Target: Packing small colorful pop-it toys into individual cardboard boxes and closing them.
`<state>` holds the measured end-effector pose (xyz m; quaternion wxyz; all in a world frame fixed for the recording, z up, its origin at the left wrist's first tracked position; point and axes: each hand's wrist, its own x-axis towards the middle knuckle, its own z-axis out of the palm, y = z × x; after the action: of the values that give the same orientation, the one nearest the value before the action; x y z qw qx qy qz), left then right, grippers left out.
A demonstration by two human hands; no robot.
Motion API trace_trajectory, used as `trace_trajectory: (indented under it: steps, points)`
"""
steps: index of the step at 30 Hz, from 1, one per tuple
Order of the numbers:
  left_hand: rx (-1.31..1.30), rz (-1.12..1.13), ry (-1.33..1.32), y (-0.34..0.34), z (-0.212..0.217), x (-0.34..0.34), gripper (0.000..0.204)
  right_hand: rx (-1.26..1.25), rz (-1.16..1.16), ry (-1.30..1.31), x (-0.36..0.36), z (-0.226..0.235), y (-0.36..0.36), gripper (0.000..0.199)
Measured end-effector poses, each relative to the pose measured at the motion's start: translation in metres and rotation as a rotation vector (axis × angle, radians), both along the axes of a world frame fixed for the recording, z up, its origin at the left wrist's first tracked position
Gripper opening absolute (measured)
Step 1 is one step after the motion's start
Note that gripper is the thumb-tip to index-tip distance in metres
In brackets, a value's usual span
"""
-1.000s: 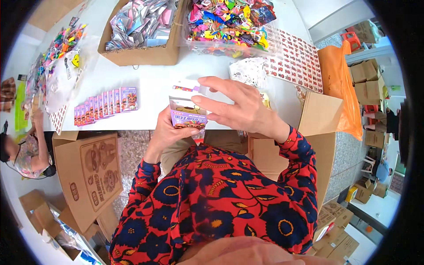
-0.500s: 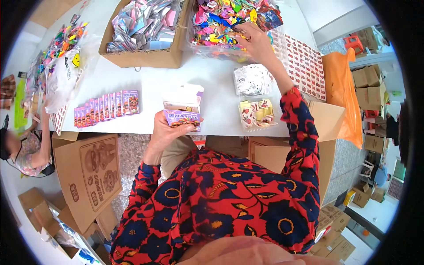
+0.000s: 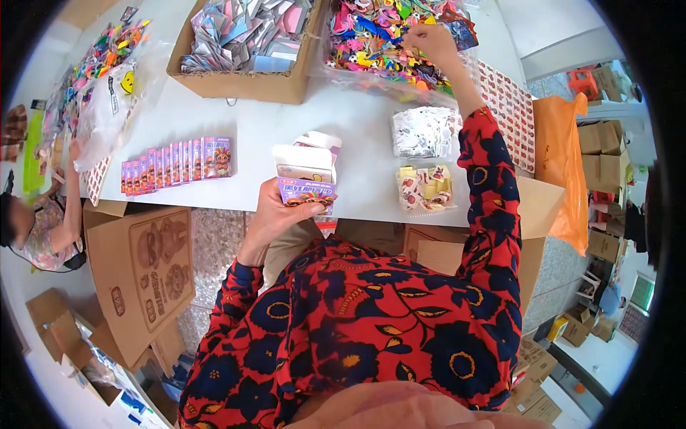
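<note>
The small box (image 3: 307, 182) in the left hand (image 3: 275, 214) looks like glossy printed card. The right hand (image 3: 429, 39) reaches into shiny plastic trinkets (image 3: 386, 36). The white table (image 3: 250, 121) is smooth and matt (the carton (image 3: 243, 82) is plain brown cardboard).

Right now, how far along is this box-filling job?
Done: a row of closed small boxes stands on the white table. In hand: the left hand holds an open box, while the right hand reaches into the bin of colourful trinkets. Left: filling and closing this box.
</note>
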<state>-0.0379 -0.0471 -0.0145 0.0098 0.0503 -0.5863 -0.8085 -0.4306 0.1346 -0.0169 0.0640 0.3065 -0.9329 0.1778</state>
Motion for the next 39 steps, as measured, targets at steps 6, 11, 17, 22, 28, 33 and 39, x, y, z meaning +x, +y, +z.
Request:
trace_trajectory:
  steps: [6, 11, 17, 22, 28, 33, 39]
  points:
    - [-0.030, 0.002, -0.032, 0.003, -0.012, -0.003, 0.032, -0.517, 0.110, -0.608, 0.022, 0.053, 0.017, 0.023]
    - [-0.020, 0.000, -0.013, 0.010, -0.013, -0.008, 0.032, -0.626, 0.343, -0.854, 0.047, 0.078, 0.030, 0.020]
    - [-0.090, 0.048, -0.049, 0.019, 0.002, -0.015, 0.032, -0.708, 0.524, -1.171, 0.127, 0.117, 0.029, 0.019]
    - [-0.075, 0.043, -0.039, 0.021, -0.002, -0.019, 0.029, -0.603, 0.664, -1.239, 0.179, 0.136, 0.013, 0.021]
    - [-0.159, 0.040, 0.088, 0.023, -0.002, -0.011, 0.030, -0.309, 0.718, -1.154, 0.208, 0.138, -0.005, 0.019]
    - [-0.113, 0.012, 0.038, 0.023, 0.002, -0.002, 0.031, -0.315, 0.749, -1.019, 0.220, 0.132, -0.009, 0.015]
    - [-0.174, 0.030, 0.029, 0.024, 0.004, 0.002, 0.032, -0.206, 0.725, -0.252, 0.247, 0.140, -0.011, 0.006]
